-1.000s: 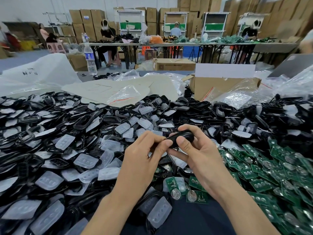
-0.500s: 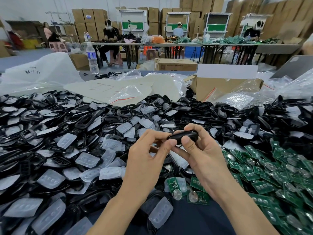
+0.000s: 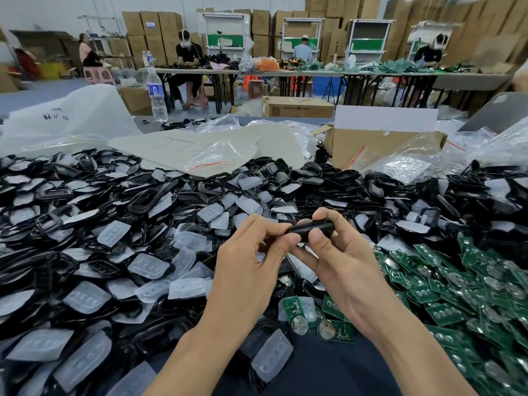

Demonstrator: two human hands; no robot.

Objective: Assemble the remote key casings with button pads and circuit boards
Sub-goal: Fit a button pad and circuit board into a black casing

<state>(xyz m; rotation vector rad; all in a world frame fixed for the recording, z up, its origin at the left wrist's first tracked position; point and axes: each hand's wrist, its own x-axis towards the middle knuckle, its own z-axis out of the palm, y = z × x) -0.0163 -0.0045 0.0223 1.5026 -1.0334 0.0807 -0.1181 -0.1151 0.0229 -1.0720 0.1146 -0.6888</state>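
A black remote key casing (image 3: 310,228) is held edge-on above the pile, between both hands. My left hand (image 3: 248,270) pinches its left end with thumb and fingers. My right hand (image 3: 343,261) grips its right part, thumb on the near edge and forefinger curled over the top. What is inside the casing is hidden. Black casings (image 3: 143,201) and translucent button pads (image 3: 148,265) lie heaped over the left and middle of the table. Green circuit boards (image 3: 463,287) with round cells are piled at the right; a few boards (image 3: 334,330) lie just below my hands.
A cardboard box (image 3: 380,147) and clear plastic bags (image 3: 217,155) sit behind the pile. A water bottle (image 3: 156,95) stands at the far left edge. Beyond are other work tables with seated people and stacked cartons.
Both hands have kept their hold on the casing and shifted only slightly; the view tilted a little. The piles have not moved.
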